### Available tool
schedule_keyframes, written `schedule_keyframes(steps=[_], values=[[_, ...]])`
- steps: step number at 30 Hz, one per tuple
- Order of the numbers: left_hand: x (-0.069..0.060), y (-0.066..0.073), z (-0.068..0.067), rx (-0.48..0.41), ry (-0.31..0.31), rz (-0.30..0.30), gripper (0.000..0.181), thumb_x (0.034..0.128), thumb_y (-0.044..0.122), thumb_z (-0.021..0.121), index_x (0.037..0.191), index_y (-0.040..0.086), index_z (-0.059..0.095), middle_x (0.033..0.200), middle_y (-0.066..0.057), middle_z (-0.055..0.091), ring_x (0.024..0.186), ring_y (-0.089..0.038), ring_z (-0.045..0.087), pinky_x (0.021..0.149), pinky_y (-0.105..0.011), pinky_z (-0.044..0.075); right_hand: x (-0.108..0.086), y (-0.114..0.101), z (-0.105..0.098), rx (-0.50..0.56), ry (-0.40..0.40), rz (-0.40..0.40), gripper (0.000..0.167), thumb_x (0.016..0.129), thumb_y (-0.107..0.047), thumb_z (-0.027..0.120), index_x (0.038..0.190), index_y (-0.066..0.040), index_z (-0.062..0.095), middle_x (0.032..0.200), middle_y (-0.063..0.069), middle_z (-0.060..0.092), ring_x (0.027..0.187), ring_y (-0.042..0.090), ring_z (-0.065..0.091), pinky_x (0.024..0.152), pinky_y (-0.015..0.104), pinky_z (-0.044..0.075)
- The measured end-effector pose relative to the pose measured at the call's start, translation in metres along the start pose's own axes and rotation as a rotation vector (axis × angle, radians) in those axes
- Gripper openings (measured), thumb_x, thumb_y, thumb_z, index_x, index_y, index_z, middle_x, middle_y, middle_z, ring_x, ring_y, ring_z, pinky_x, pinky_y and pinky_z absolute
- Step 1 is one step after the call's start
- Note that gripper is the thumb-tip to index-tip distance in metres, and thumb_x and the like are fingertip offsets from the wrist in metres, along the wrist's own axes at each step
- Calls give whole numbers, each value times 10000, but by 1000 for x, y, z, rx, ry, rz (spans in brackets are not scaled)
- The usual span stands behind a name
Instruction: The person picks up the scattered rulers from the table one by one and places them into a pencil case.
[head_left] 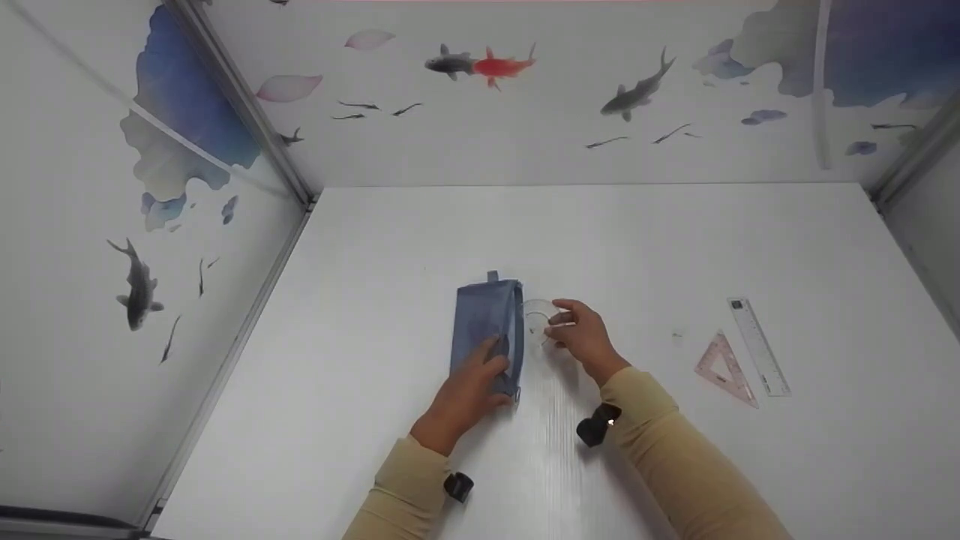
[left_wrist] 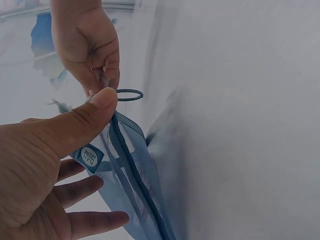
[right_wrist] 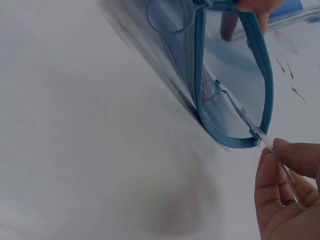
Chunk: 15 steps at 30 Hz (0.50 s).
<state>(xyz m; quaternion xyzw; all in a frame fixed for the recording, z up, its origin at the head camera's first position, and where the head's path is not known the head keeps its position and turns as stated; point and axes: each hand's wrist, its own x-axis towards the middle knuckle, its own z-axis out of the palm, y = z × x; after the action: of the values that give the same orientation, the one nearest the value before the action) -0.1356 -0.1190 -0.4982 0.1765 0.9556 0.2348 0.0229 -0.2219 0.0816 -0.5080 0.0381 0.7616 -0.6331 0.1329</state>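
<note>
A blue mesh zipper pouch [head_left: 480, 315] lies on the white table, its zipped side facing right. My left hand [head_left: 469, 386] grips the pouch near its lower end, the thumb on the zipper edge beside the ring pull [left_wrist: 130, 95]. In the right wrist view the pouch mouth [right_wrist: 267, 95] gapes. My right hand [head_left: 585, 337] pinches a clear protractor [head_left: 538, 307] between thumb and fingers. One end of the protractor [right_wrist: 240, 112] is inside the mouth. Something pink [right_wrist: 205, 86] shows within the pouch.
Right of my hands lie a pink set square [head_left: 724, 371] and a clear ruler [head_left: 759, 349], with a small clear item [head_left: 677, 334] to their left. White panels printed with fish [head_left: 634, 94] stand at the back and left of the table.
</note>
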Motion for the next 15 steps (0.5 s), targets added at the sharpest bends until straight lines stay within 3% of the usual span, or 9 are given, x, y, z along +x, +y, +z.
schedule_keyframes(steps=[15], values=[[-1,0,0,5,-9,2,425,760,200,805,1082,132,537,1494,-172,379,1340,-345,421,1003,-424,451,-1,-2,18,41,-34,-27,521,865,45,632,1362,18,480,1124,227,590,831,135,618,727,283,520]])
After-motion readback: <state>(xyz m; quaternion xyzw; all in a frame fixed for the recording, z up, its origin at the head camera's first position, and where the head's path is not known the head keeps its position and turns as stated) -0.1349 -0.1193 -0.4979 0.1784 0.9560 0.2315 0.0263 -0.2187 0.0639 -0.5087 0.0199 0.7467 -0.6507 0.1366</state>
